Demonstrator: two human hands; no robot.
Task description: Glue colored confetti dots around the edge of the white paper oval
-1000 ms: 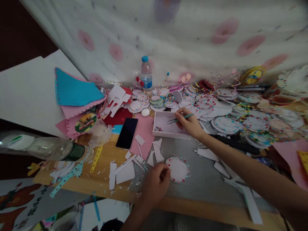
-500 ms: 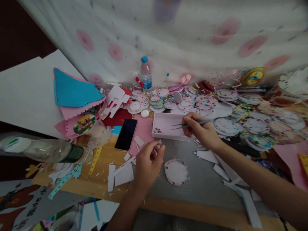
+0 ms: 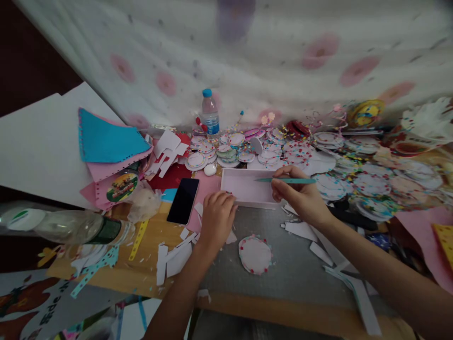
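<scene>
My left hand [image 3: 218,218] is at the near left corner of a shallow white box [image 3: 247,204]. Its fingers bend over the rim, with the thumb by the front wall; a few tiny red beads show at the fingertips. My right hand [image 3: 297,193] is closed around teal tweezers [image 3: 293,181], whose tips point left over the inside of the box. Nearer me, a round white disc [image 3: 255,255] edged with red and pale blue beads lies flat on a grey mat [image 3: 290,274], touched by neither hand.
A black phone [image 3: 183,200] lies left of the box, near paper scraps [image 3: 179,259]. Behind stand a small water bottle [image 3: 210,113] and heaps of beaded discs [image 3: 269,153]. A large bottle [image 3: 78,224] lies at left. White offcuts [image 3: 300,230] lie under my right forearm.
My left hand has moved from a raised pinch in front of the box onto its near left corner. My right hand has turned the tweezers closer to level. The view has shifted slightly.
</scene>
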